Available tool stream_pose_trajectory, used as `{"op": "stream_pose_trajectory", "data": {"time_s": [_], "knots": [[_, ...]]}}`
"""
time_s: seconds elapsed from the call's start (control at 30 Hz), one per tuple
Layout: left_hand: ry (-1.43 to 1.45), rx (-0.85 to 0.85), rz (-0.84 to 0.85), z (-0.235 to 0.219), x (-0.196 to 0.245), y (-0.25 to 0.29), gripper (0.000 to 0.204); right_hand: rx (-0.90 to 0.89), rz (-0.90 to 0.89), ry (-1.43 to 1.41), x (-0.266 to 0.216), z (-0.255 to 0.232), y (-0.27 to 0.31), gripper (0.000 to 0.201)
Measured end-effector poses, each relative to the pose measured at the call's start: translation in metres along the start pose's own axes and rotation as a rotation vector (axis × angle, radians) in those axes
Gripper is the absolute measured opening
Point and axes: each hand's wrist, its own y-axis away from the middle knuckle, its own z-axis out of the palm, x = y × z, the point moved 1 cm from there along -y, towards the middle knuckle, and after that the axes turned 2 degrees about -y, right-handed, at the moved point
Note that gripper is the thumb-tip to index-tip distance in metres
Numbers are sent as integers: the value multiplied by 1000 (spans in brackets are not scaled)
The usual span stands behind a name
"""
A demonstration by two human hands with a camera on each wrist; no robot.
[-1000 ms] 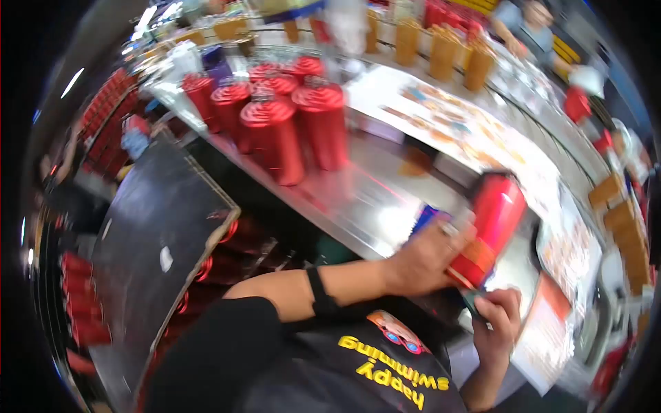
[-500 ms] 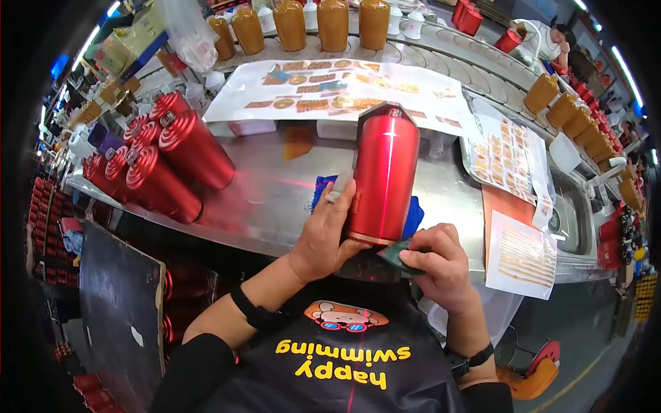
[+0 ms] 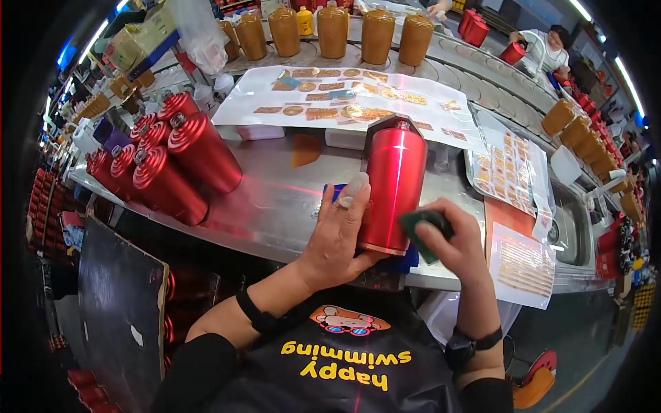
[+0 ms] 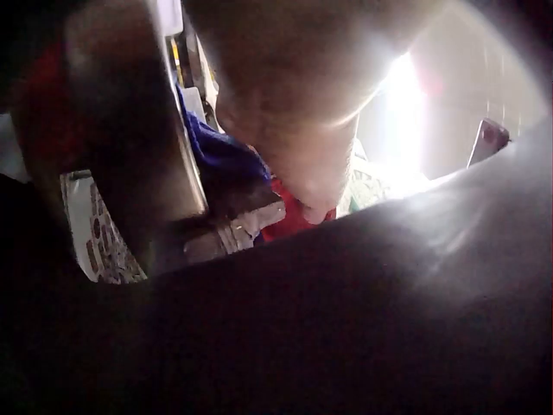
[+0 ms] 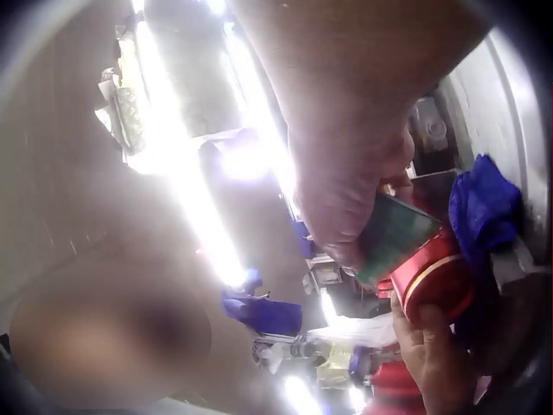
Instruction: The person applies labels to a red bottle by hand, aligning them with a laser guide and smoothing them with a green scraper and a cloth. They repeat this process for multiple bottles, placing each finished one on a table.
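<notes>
Stainless-steel workbench (image 3: 289, 199), running across the head view, bearing all items below. Large white sheet of gold and orange decals (image 3: 344, 96), lying flat at the far side of the bench; a second, narrower decal sheet (image 3: 506, 162) lies to its right, and a third sheet with gold strips (image 3: 527, 261) overhangs the near right edge beside an orange card (image 3: 497, 210). Cluster of red ribbed metal canisters (image 3: 162, 162), standing together at the left end of the bench, well apart from the hands. Row of amber-brown canisters (image 3: 330, 31) along the far counter.

Upright red cylindrical metal canister with a gold base band (image 3: 391, 186), standing near the front edge of the bench on a blue cloth (image 3: 403, 260), between the two hands. Left hand (image 3: 337, 234): palm and curled thumb grip the lower left flank of the canister, fingers extended upward along its side, one fingertip wrapped in pale tape. Right hand (image 3: 451, 241): fingers curled round a small dark-green pad (image 3: 421, 226), which it presses against the canister's lower right side.

Right wrist view: the same green pad (image 5: 396, 235) is pinched in the fingers, touching the canister's gold-banded base (image 5: 432, 281), blue cloth (image 5: 484, 207) just beside. Left wrist view: largely dark and blurred; only a sliver of red canister (image 4: 289, 223) and blue cloth (image 4: 220, 156) can be made out.
</notes>
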Motion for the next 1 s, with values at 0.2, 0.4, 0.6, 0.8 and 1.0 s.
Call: {"op": "stream_pose_trajectory", "data": {"time_s": [0.2,0.4,0.6,0.8,1.0], "knots": [[74,-56,-16,2,-11,3,89,103,-58,120,-9,-3,4,29],[287,-52,-76,9,-16,4,88,270,-95,560,34,-117,-14,30],[227,-147,-60,5,-24,7,92,69,122,935,113,-179,-153,27],[269,-173,-105,4,-28,9,92,-203,86,1151,179,-160,-241,36],[220,-119,-7,6,-32,3,93,11,452,1170,195,-182,-258,43]]}}
